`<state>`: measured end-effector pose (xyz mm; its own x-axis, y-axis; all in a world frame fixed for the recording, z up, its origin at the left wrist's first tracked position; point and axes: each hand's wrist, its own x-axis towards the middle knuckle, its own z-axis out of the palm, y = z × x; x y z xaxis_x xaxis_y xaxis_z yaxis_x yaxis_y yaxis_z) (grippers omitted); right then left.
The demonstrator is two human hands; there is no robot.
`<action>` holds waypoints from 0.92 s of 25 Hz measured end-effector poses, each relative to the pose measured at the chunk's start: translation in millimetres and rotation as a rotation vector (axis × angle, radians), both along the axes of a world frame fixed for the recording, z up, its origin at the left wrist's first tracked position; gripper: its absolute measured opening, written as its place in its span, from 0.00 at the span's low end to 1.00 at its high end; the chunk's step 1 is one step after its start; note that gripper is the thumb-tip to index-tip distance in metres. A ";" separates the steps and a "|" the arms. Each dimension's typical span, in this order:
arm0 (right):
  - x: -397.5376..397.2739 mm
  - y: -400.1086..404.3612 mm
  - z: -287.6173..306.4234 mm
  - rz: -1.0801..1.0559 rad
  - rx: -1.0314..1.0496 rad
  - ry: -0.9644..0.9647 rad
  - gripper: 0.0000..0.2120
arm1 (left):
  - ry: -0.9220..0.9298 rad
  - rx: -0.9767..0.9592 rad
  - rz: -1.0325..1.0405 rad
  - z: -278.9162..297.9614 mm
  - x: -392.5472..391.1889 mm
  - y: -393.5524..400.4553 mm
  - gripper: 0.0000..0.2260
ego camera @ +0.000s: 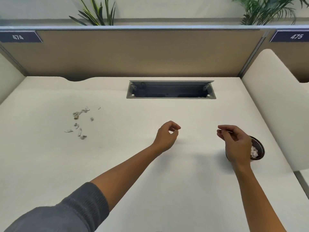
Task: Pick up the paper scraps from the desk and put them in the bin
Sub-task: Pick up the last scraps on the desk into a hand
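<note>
Several small grey-white paper scraps lie scattered on the left part of the white desk. My left hand hovers over the middle of the desk, thumb and forefinger curled into a pinch on a tiny pale scrap. Further right, my right hand has its fingers curled, and thumb and forefinger pinch a thin pale sliver. The bin, a small dark round bowl holding white scraps, stands just behind and right of that hand, partly hidden by it.
An open grey cable tray is sunk into the desk at the back. A tan partition closes the far side, and a cream side panel rises on the right. Plants stand behind the partition.
</note>
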<state>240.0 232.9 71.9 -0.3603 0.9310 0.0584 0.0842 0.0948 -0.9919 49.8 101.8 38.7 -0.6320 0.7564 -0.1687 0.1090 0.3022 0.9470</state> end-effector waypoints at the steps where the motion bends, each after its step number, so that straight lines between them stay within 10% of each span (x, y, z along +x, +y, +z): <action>1: -8.8 -7.2 -2.2 0.019 -0.002 -0.006 0.14 | 0.046 -0.013 0.027 -4.6 -13.7 -15.6 0.07; 11: -93.1 -78.1 -14.3 0.169 -0.016 -0.091 0.13 | 0.497 -0.406 0.505 -34.1 -173.1 -177.8 0.19; 23: -141.1 -124.2 -24.0 0.234 -0.022 -0.166 0.13 | 0.223 -0.467 0.456 -65.1 -248.8 -248.0 0.44</action>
<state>98.9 108.7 47.9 -0.5685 0.8218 -0.0384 0.2243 0.1099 -0.9683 -199.1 -146.2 -26.4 -0.9273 0.2863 -0.2410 0.0510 0.7348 0.6764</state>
